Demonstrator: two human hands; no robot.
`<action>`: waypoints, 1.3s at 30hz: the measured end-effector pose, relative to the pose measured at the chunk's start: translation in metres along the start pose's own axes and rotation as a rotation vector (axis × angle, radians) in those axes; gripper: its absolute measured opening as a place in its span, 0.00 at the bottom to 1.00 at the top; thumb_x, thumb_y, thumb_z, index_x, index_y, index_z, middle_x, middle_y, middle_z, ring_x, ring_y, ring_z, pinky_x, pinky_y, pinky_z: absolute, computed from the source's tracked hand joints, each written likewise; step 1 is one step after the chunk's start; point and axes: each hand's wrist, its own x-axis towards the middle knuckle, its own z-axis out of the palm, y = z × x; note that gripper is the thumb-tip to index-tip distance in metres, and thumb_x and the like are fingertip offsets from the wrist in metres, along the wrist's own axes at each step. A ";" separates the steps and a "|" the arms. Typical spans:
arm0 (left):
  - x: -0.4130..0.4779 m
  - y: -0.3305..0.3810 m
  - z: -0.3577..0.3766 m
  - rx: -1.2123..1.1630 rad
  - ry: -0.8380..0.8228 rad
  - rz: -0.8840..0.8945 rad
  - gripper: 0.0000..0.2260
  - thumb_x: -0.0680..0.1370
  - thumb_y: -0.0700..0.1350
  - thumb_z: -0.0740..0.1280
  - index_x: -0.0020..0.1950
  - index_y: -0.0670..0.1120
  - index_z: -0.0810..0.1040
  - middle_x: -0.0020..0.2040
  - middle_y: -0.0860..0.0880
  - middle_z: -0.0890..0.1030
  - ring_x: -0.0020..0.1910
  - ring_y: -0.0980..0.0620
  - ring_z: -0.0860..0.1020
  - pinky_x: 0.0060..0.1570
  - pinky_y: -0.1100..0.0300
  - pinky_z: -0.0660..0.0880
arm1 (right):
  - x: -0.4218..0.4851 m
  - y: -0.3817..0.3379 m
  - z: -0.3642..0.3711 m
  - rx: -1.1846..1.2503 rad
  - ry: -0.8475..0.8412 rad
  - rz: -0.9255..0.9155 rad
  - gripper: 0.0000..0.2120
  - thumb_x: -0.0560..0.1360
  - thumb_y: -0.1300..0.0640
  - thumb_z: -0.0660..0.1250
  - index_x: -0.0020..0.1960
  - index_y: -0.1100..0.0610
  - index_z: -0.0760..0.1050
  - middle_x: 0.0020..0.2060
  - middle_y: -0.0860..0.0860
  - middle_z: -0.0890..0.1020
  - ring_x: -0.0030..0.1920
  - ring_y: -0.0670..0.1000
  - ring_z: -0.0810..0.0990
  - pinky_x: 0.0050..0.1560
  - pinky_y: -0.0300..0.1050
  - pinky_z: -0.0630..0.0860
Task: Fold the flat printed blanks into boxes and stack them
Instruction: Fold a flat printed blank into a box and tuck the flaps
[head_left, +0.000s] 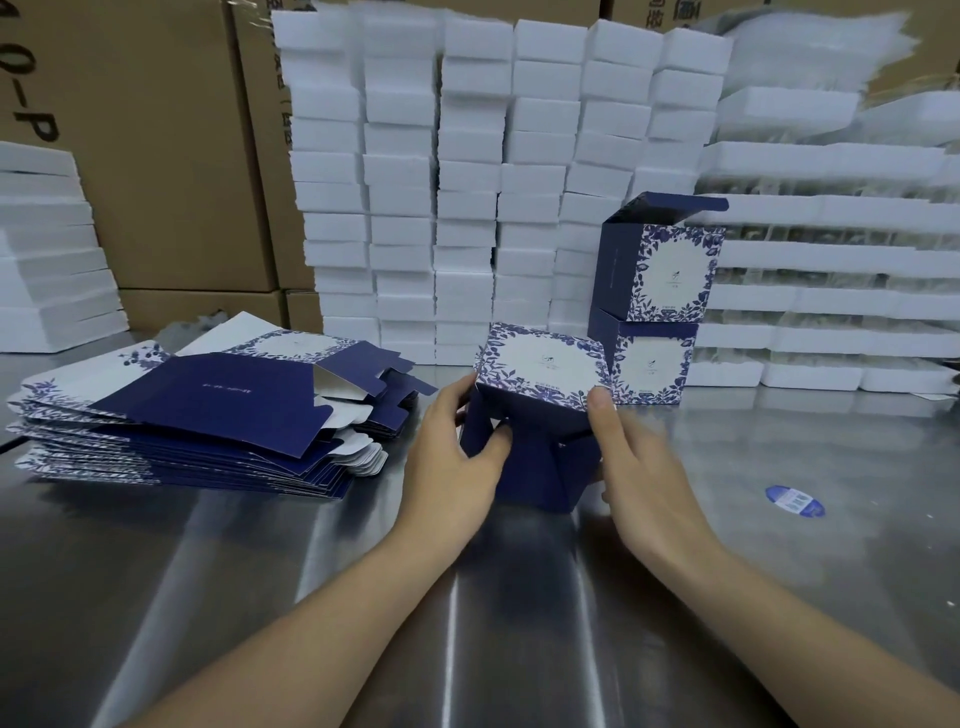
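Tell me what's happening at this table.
A person is folding a blue printed box, gripping it with the left hand and right hand over the steel table, its lower flaps not yet tucked. A pile of flat blanks lies to the left. Two folded boxes stand stacked behind, against white foam blocks.

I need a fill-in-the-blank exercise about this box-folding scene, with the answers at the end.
The left hand and the right hand grip one half-folded box; the pile of flat blanks lies on its ____ side.
The stack of finished boxes holds ____ boxes.
The upper box's lid stands ____.
The blue sticker lies on the steel ____.
Missing words: left, two, open, table.
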 end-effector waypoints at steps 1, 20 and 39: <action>0.001 -0.001 0.001 -0.005 0.011 -0.007 0.19 0.80 0.44 0.74 0.68 0.58 0.77 0.61 0.61 0.83 0.62 0.62 0.79 0.63 0.48 0.80 | 0.000 0.001 0.001 0.006 0.001 -0.001 0.38 0.71 0.18 0.48 0.45 0.49 0.79 0.38 0.39 0.83 0.39 0.43 0.80 0.50 0.56 0.80; -0.002 0.003 0.000 0.014 0.032 -0.048 0.31 0.74 0.32 0.69 0.63 0.68 0.75 0.58 0.66 0.83 0.61 0.66 0.78 0.59 0.63 0.75 | -0.002 0.004 0.006 0.115 -0.076 -0.047 0.22 0.82 0.34 0.62 0.63 0.48 0.80 0.54 0.39 0.86 0.55 0.39 0.83 0.62 0.48 0.77; 0.000 0.010 0.003 -0.124 -0.110 -0.116 0.30 0.75 0.51 0.75 0.75 0.59 0.68 0.64 0.61 0.80 0.56 0.69 0.80 0.58 0.60 0.76 | 0.019 0.030 0.012 -0.136 -0.006 -0.091 0.36 0.73 0.62 0.76 0.72 0.41 0.65 0.57 0.32 0.79 0.56 0.37 0.80 0.66 0.50 0.77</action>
